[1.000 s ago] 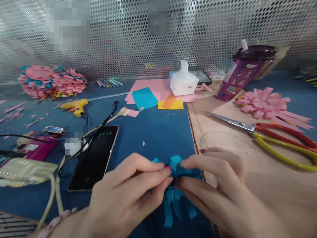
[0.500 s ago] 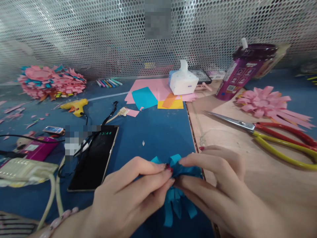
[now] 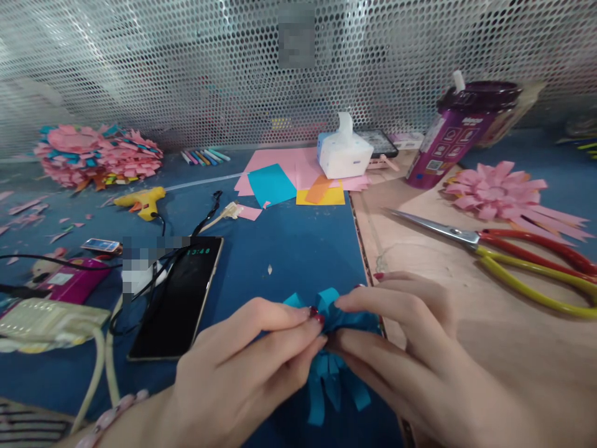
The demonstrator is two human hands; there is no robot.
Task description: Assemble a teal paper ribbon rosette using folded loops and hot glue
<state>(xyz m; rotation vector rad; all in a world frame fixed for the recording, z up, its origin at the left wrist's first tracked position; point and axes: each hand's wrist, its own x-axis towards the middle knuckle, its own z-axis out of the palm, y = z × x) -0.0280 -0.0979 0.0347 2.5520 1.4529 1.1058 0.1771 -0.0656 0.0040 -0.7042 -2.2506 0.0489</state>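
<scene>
A blue paper flower [image 3: 332,378] with fringed strips is between my two hands, low in the middle of the head view. My left hand [image 3: 252,361] pinches its centre from the left, thumb and fingers pressed together. From the right, my right hand [image 3: 410,348] grips the flower's petals, its index fingertip at an upper curled strip. Strips hang downward below my fingers, and others stick up above them. The middle of the flower is hidden behind my fingertips.
Scissors [image 3: 466,236] and a pink paper flower [image 3: 501,193] lie right, near a purple cup [image 3: 450,140]. Ahead are a tissue pack [image 3: 344,155] and a blue paper sheet [image 3: 272,185]. Leftward are a phone [image 3: 180,305], a glue gun [image 3: 142,201], cables and a pink flower pile [image 3: 97,155].
Both hands stay closed on the blue paper flower. My right hand has shifted very slightly left; otherwise almost everything looks the same.
</scene>
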